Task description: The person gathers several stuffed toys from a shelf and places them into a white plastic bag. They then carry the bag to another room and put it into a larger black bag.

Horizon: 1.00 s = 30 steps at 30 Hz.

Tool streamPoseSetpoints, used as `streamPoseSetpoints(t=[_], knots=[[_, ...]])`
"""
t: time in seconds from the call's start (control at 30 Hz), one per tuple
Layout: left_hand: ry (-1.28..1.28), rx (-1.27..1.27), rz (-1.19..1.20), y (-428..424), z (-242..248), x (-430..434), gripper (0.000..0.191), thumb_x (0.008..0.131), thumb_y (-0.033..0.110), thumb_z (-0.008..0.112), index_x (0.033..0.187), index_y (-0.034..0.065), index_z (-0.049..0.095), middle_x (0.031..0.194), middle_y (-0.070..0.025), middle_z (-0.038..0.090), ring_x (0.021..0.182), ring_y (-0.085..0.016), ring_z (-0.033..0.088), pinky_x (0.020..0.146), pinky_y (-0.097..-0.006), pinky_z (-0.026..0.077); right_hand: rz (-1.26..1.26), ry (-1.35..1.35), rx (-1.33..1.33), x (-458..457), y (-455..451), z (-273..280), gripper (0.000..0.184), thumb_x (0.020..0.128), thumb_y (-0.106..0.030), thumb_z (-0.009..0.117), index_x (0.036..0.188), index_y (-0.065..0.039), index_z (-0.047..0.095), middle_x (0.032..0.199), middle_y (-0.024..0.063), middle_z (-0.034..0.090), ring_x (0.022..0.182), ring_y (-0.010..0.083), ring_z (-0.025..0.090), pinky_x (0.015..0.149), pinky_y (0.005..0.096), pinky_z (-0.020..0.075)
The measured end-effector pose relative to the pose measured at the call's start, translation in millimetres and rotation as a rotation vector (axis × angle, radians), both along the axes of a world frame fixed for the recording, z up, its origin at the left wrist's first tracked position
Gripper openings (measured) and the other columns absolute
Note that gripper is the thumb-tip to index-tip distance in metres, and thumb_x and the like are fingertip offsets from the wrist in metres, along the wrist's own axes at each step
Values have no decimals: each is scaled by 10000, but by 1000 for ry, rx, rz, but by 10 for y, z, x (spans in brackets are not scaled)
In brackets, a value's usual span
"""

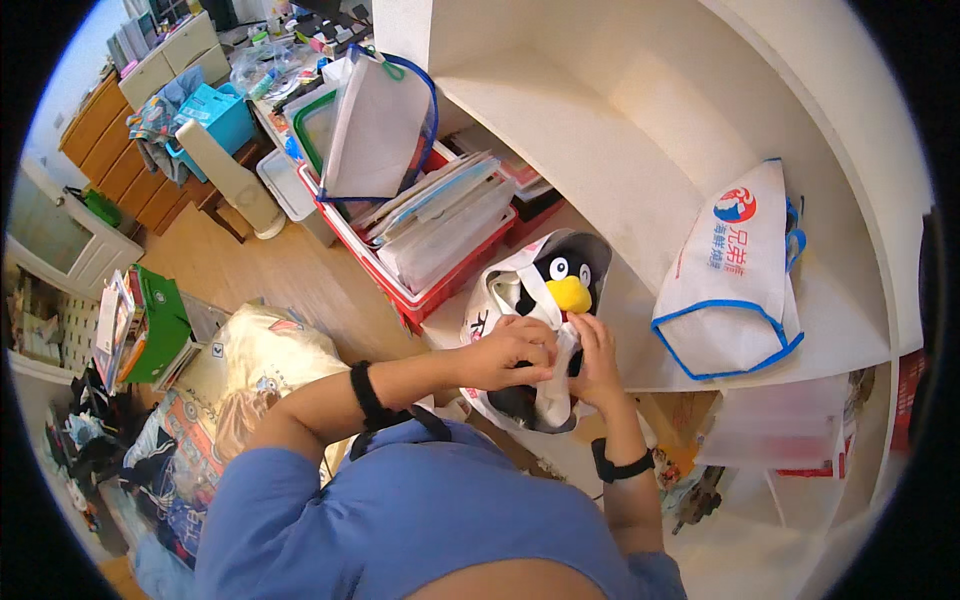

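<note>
A black plush penguin (pixel 572 293) with a yellow beak sits inside a white fabric bag (pixel 487 300) with a dark inner lining, directly before me. My left hand (pixel 517 352) has its fingers curled onto a strip of white fabric (pixel 555 397) lying over the penguin's front. From the other side, my right hand (pixel 596 360) grips the same strip just below the beak. Whether the strip is a handle of the bag or a separate cloth, I cannot tell. Both hands partly hide the penguin's body.
A white bag with blue trim (pixel 739 277) lies on the white shelf (pixel 540 127) to the right. Left of the penguin stands a red-rimmed crate (pixel 420 300) full of folders, with a zip mesh pouch (pixel 382 127) on top. Stuffed bags (pixel 277 345) and a green file box (pixel 154 326) are on the left.
</note>
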<state>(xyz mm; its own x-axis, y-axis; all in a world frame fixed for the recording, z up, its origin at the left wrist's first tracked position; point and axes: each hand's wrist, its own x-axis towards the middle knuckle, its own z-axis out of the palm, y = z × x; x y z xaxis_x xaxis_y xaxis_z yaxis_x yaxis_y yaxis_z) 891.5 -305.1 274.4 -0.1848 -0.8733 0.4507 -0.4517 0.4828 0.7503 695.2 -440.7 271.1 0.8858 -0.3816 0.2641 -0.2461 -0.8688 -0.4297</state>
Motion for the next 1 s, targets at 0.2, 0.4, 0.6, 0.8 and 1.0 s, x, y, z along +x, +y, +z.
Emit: streamPoseSetpoints(t=[0.2,0.4,0.6,0.8,1.0], knots=[[172,185,-81,315,-1,197,141,851,127,659,951,42,608,892,-113,632,852,-315,616,752,-404,483,-100,-29,-18,61,248,244,653,621,-105,796,1231,-133,564,1293,115,447,1195,337,439,994,430,372],[18,105,-45,496,-181,296,191,801,116,664,972,60,600,902,-106,629,872,-305,614,758,-408,479,-91,31,-231,57,556,483,212,710,-10,662,895,-109,696,1071,51,608,1021,296,558,900,413,435],[88,76,64,799,-412,517,150,827,118,648,961,63,607,915,-112,625,883,-326,600,766,-406,477,46,34,-86,127,645,843,144,633,-85,712,725,-51,607,856,100,620,923,287,579,835,384,443],[262,455,423,1676,-813,746,158,887,130,620,1007,29,605,951,-96,636,900,-228,613,801,-361,485,13,244,595,386,523,1144,154,788,-141,693,864,-16,644,697,43,593,676,183,592,651,321,487],[745,646,876,2275,-1316,-285,240,943,266,560,1065,62,599,968,-28,638,936,-151,599,811,-314,475,650,-16,1176,271,222,1402,616,906,-245,593,1404,31,359,1184,116,550,983,181,574,889,322,451]])
